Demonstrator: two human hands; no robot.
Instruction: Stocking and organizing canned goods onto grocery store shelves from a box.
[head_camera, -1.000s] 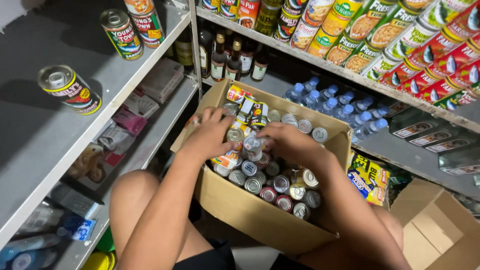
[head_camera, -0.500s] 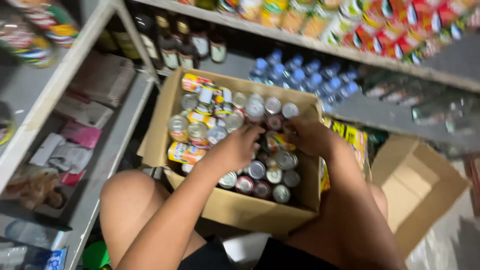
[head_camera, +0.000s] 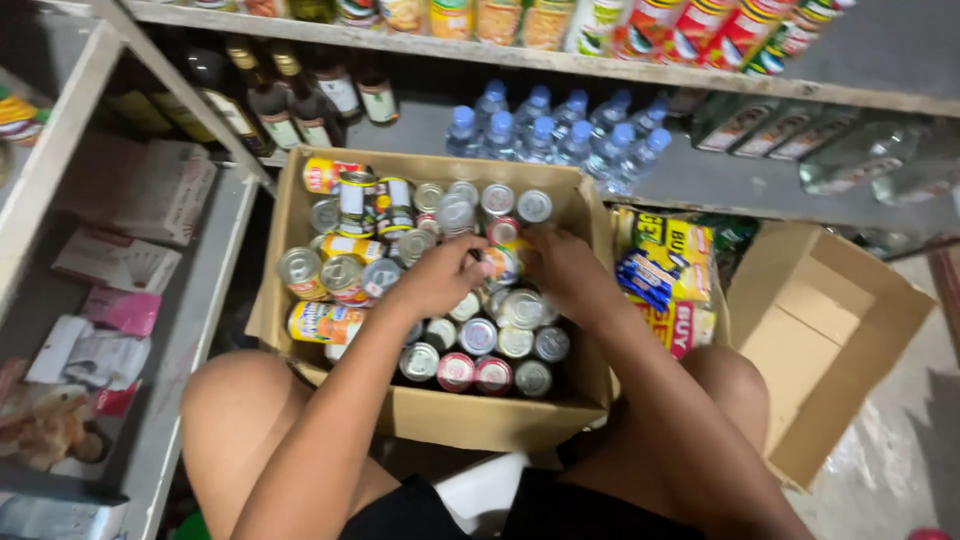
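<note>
A cardboard box (head_camera: 480, 420) rests on my knees, packed with several tin cans (head_camera: 480, 336) standing upright and a few lying on their sides at the left. My left hand (head_camera: 437, 276) and my right hand (head_camera: 560, 268) are both inside the box, curled around one can (head_camera: 500, 262) with a red and yellow label in the middle. Fingers hide most of that can.
A second cardboard box (head_camera: 830, 340) stands open at the right. Yellow snack packs (head_camera: 672, 270) lie between the boxes. Shelves behind hold water bottles (head_camera: 550, 125), dark glass bottles (head_camera: 290, 100) and cans. A grey shelf (head_camera: 190, 330) at left holds small packets.
The view has swung down and left, so the upper shelf cans have left the frame. Both hands stay in the box, drawn together on one can in the middle.
</note>
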